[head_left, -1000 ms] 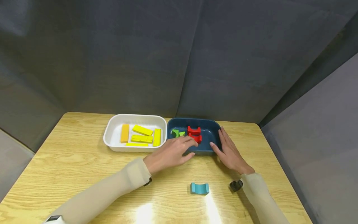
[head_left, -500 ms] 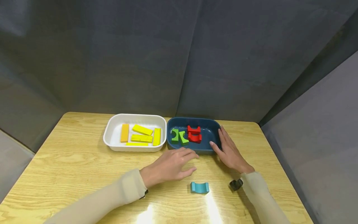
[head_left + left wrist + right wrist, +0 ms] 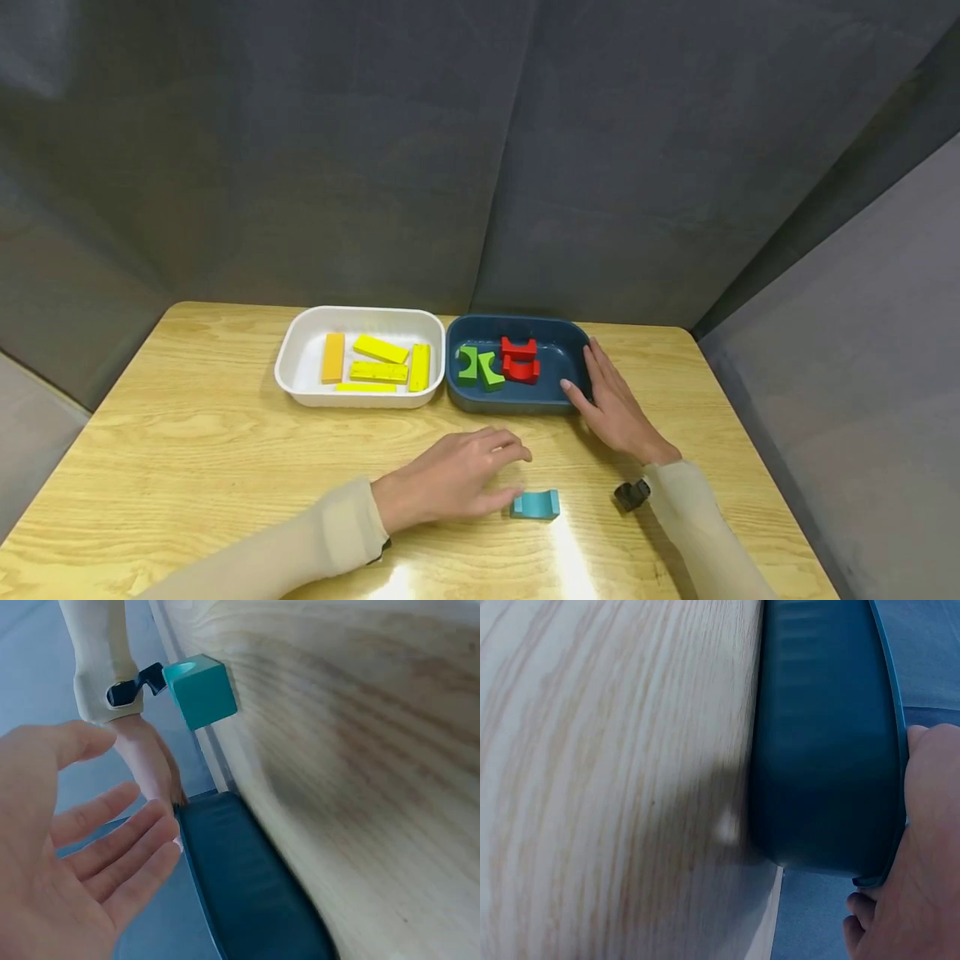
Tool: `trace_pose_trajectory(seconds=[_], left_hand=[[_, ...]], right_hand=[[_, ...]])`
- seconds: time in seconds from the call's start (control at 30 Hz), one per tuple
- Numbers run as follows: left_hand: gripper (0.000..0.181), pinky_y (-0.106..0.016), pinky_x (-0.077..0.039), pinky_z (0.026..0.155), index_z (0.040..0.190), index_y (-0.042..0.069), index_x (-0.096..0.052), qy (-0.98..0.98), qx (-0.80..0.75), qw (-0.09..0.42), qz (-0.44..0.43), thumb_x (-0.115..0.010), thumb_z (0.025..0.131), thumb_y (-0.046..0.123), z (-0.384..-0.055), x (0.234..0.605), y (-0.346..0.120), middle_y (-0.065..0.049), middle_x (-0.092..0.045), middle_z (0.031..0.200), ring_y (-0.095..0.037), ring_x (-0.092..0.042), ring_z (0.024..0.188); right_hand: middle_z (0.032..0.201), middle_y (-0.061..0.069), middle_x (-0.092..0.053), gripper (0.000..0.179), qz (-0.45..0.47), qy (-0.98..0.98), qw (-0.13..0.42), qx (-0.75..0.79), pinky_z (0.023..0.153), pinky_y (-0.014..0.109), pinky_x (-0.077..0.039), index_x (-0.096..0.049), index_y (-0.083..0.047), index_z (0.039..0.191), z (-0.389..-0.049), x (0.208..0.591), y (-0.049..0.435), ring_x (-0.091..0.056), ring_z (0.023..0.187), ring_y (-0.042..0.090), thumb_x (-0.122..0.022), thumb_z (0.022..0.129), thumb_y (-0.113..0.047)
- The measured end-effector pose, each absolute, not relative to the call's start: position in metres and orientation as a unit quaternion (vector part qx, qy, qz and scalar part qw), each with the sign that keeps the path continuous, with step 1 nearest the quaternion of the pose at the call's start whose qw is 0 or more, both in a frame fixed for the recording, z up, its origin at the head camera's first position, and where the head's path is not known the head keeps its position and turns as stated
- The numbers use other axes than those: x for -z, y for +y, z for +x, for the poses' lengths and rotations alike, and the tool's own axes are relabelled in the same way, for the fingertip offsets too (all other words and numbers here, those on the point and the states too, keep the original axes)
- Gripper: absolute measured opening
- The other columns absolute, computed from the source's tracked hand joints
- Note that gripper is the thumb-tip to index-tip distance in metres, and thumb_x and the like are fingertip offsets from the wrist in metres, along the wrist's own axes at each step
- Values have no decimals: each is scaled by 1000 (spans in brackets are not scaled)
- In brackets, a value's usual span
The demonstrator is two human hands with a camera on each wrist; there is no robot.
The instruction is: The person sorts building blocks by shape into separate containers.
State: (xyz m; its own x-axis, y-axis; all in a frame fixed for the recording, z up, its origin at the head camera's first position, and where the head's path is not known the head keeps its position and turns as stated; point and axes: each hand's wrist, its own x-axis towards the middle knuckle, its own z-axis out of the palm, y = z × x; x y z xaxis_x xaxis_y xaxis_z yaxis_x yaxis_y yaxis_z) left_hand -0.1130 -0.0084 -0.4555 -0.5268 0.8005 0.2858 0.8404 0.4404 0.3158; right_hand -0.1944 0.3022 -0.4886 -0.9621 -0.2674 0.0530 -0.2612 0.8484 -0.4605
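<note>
A turquoise block (image 3: 536, 505) with a scooped top lies on the table near its front. My left hand (image 3: 457, 477) is just left of it, thumb tip right at its left end, fingers loosely bent and holding nothing. The left wrist view shows that hand (image 3: 90, 847) with its palm bare and the turquoise block (image 3: 201, 691) beyond the thumb. My right hand (image 3: 618, 408) holds the right front corner of the dark blue tray (image 3: 555, 400), thumb over the rim and fingers along the end wall. Two green notched blocks (image 3: 468, 367) and two red ones (image 3: 521, 370) lie inside this tray.
A white tray (image 3: 300, 395) stands against the blue tray's left side. It holds several yellow blocks (image 3: 379, 372) and one orange block (image 3: 333, 358). Dark fabric walls (image 3: 375, 167) rise behind the wooden table (image 3: 187, 433) and at its sides.
My left hand has drawn back from over the blue tray toward the turquoise block, uncovering the green blocks. My right hand has stayed at the tray's corner.
</note>
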Motion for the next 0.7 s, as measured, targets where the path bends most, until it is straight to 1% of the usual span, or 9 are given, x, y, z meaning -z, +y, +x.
trace_pose_trajectory(seconds=[0.23, 0.47, 0.7], left_hand=[[44, -25, -59, 98, 138, 15, -69, -843, 173, 26, -508, -70, 104, 41, -106, 464, -4, -1, -69, 134, -13, -68, 119], [45, -21, -59, 92, 138, 16, -70, -843, 133, 13, -521, -73, 102, 42, -104, 471, 1, 0, -69, 133, -9, -67, 115], [41, -17, -58, 88, 137, 15, -70, -839, 125, -8, -529, -74, 102, 37, -103, 475, 4, 0, -69, 131, -8, -67, 113]], right_hand=[[181, 10, 4, 87, -137, 961, 6, 241, 129, 68, -13, -9, -1, 172, -195, 488, 302, -4, 166, 39, -44, 112, -55], [181, 10, 4, 88, -137, 962, 5, 237, 130, 68, -13, -8, -2, 172, -195, 488, 301, -4, 166, 39, -44, 112, -56], [181, 12, 4, 87, -138, 961, 6, 238, 129, 68, -13, -8, -2, 172, -194, 489, 301, -5, 166, 40, -44, 113, -55]])
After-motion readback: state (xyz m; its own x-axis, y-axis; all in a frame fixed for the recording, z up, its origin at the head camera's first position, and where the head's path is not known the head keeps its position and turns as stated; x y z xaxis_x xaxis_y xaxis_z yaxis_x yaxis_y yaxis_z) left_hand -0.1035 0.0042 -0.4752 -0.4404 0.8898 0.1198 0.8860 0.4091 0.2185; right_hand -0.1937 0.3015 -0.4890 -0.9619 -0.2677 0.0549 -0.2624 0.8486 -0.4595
